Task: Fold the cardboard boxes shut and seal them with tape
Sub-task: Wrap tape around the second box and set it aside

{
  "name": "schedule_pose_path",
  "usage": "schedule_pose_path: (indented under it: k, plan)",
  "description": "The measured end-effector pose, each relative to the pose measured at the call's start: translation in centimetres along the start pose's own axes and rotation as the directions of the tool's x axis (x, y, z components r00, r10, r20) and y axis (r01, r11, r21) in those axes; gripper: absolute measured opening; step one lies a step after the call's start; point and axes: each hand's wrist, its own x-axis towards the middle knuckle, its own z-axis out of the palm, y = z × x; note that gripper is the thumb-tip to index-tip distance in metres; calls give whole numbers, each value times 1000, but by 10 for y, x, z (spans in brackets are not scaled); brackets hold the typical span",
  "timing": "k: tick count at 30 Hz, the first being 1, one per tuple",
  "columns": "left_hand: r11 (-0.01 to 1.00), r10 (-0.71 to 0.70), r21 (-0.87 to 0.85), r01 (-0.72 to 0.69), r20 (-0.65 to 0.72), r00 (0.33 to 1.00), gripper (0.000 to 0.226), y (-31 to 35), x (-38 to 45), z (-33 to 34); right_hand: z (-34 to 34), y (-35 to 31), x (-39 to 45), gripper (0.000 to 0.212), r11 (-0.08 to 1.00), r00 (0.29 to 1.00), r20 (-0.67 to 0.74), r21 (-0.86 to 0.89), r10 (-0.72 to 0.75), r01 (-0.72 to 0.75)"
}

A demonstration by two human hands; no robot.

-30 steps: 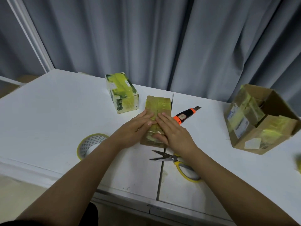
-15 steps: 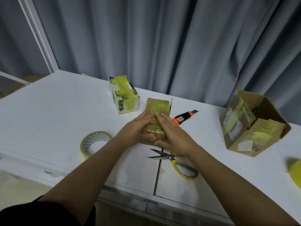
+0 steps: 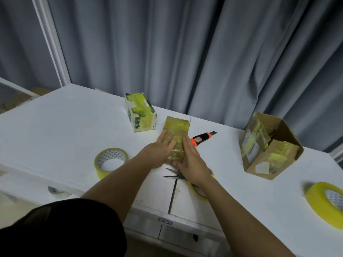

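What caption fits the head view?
Both hands, left hand and right hand, press flat on a taped small box.

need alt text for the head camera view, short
Two bare hands, left hand and right hand, press flat on a small taped box on a white table. Around it lie a second taped box, a knife, scissors, two tape rolls and an open carton.

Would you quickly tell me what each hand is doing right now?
Left hand: open, fingers straight, pressing flat on the taped box.
Right hand: open, fingers straight along the box's right side, thumb at its near end.
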Motion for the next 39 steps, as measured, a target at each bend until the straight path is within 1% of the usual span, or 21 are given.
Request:
schedule_pose_path:
  k: [2, 4, 6, 8, 10, 12, 14, 15, 16, 18, 20, 22, 24, 25, 27, 30, 32, 33, 36, 38, 39]
  plan:
    - [972, -14, -234, 3, -44, 999, 55, -6, -1, 5, -8, 2, -6, 79, 998, 999, 33, 67, 9, -11]
    - [890, -42, -457, -1, -83, 996, 54, -11, -2, 8, -15, 5, -8, 71, 996, 999, 42, 83, 12, -15]
    - [823, -75, -568, -2, -112, 991, 56, -13, -4, 12, -18, 4, -6, 64, 996, 1000, 4, 88, 5, -5]
    - [799, -105, -601, 1, -138, 985, 58, -14, -7, 16, -16, 2, -3, 55, 992, 999, -51, 122, -13, 19]
    - [800, -126, -600, 0, -168, 978, 59, -15, -10, 18, -11, 0, 2, 39, 982, 992, -126, 187, -10, 34]
    - [812, -140, -584, 0, -195, 971, 59, -18, -12, 15, -5, -5, 4, 30, 943, 986, -163, 330, 26, 30]
    - [810, -179, -587, 8, -234, 956, 56, -21, -13, 10, 0, -6, -1, 35, 881, 983, -175, 471, 51, 38]
    - [804, -214, -594, 20, -258, 942, 53, -23, -14, 8, 2, -3, -7, 38, 872, 983, -176, 488, 51, 42]
    - [799, -253, -600, 41, -274, 928, 50, -23, -14, 7, 1, 4, -14, 40, 892, 984, -172, 450, 37, 45]
    - [786, -317, -611, 93, -270, 909, 47, -21, -15, 6, -4, 22, -30, 38, 971, 991, -136, 236, -1, 34]
    - [787, -358, -606, 118, -292, 887, 42, -11, -13, 5, -15, 38, -45, 36, 995, 996, -83, 95, 27, -20]
    - [787, -416, -587, 190, -277, 866, 54, 3, -7, 4, -26, 51, -57, 42, 997, 997, 22, 8, 70, -70]
    - [782, -466, -548, 298, -197, 862, 73, 15, 2, 4, -29, 58, -62, 50, 990, 987, 136, -123, 81, -65]
    - [784, -482, -518, 343, -159, 862, 79, 19, 5, 5, -29, 59, -64, 51, 981, 985, 156, -186, 79, -50]
    - [793, -500, -471, 385, -144, 854, 77, 24, 8, 8, -28, 57, -63, 49, 964, 987, 146, -262, 73, -33]
    - [798, -498, -494, 346, -215, 840, 65, 23, 3, 13, -32, 54, -62, 41, 957, 989, 139, -290, 57, -14]
    - [771, -492, -554, 314, -205, 846, 64, 20, -2, 12, -40, 56, -67, 39, 946, 994, 96, -323, 42, -9]
    - [749, -494, -586, 309, -184, 850, 64, 17, -3, 11, -43, 59, -72, 39, 947, 997, 52, -319, 60, -40]
    - [701, -510, -633, 328, -124, 851, 68, 12, -5, 9, -52, 68, -87, 32, 948, 962, -117, -179, 247, -265]
    - [677, -520, -652, 342, -95, 849, 75, 12, -7, 8, -54, 70, -89, 22, 900, 896, -195, -104, 398, -422]
    - [667, -525, -662, 341, -93, 846, 78, 13, -8, 7, -53, 71, -86, 23, 872, 862, -216, -80, 458, -483]
